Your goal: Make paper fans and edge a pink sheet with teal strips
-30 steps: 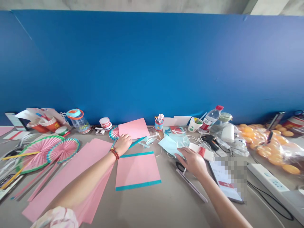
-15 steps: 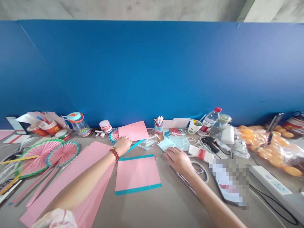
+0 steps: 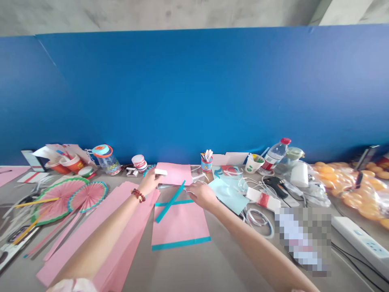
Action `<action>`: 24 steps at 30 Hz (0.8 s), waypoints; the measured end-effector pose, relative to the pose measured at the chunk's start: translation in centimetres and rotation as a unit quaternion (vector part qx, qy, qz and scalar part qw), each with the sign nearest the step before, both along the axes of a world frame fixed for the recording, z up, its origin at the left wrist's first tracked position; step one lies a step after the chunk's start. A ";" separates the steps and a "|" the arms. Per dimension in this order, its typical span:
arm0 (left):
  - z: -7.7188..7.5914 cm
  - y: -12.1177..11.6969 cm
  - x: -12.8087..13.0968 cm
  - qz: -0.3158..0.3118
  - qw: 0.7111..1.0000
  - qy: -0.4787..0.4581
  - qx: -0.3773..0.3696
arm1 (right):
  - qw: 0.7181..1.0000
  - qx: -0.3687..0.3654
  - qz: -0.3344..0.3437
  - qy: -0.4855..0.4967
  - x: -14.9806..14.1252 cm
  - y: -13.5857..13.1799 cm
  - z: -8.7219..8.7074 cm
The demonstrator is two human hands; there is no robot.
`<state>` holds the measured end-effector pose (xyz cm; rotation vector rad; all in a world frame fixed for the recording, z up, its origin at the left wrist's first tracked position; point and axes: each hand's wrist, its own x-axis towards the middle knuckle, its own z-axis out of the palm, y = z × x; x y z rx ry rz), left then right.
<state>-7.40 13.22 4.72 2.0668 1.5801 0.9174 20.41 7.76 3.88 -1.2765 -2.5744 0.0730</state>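
My left hand (image 3: 150, 181) is closed on a small white block (image 3: 161, 172) at the left edge of a plain pink sheet (image 3: 178, 174). My right hand (image 3: 202, 194), fingers curled together, is at that sheet's near right corner; what its fingertips hold is hard to make out. Close to them, a loose teal paper strip (image 3: 167, 207) slants across a pink sheet with teal borders (image 3: 180, 225), which lies flat in front of me. Thin whitish strips lie between the two pink sheets, partly hidden by the hands. A light blue sheet (image 3: 229, 194) rests to the right of my right hand.
Long pink sheets (image 3: 121, 227) and pleated paper fans (image 3: 88, 196) lie at left. A cup of sticks and pens (image 3: 206, 165) stands at the back. Rightward are a bottle (image 3: 275, 156), a black glue gun (image 3: 275, 186), coiled cable, a bag of orange balls (image 3: 346, 186) and a power strip (image 3: 361, 239).
The teal strip has come nearer, over the bordered sheet. My right hand has moved left, away from the light blue paper. The white block now shows in my left hand, and the plain pink sheet has shifted.
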 end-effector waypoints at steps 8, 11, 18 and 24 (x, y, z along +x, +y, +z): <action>-0.2 -1.0 -0.7 -0.009 0.988 -0.140 -0.071 | 0.996 -0.006 0.034 -0.081 -7.4 5.1 -1.5; 0.3 -1.7 -1.4 0.004 0.976 -0.199 -0.089 | 0.993 0.011 0.061 -0.103 -8.2 6.2 -1.8; 0.9 -5.5 -3.1 0.041 0.949 -0.291 -0.110 | 0.982 0.016 0.141 -0.124 -10.1 6.9 -2.2; 0.6 -9.4 -3.8 0.052 0.941 -0.306 -0.133 | 0.993 -0.009 0.101 -0.065 -10.4 7.5 -2.5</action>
